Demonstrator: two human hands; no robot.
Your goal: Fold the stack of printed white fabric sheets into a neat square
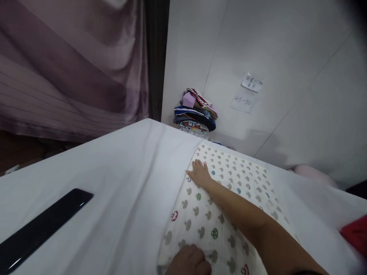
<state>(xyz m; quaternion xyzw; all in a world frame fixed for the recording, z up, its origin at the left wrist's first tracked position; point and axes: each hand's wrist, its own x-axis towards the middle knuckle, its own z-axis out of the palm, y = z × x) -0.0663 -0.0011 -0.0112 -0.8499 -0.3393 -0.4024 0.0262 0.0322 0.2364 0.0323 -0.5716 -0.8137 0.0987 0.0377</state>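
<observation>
A white cloth [226, 173] printed with grey, red, green and blue mushrooms lies spread on a white-covered table. Near its far left edge, my right hand [200, 174] rests palm down on the fabric, fingers a little apart and thumb out to the left. The right forearm crosses over the cloth from the lower right. At the bottom of the view, my left hand [189, 261] is on the near part of the cloth with its fingers curled and together; its fingertips are partly hidden.
A long glossy black object [46, 227] lies on the white table surface [114, 183] at left. Folded fabrics [196, 112] are stacked beyond the far edge, near wall notes [243, 100]. A purple curtain [71, 68] hangs at left; something red [355, 233] is at right.
</observation>
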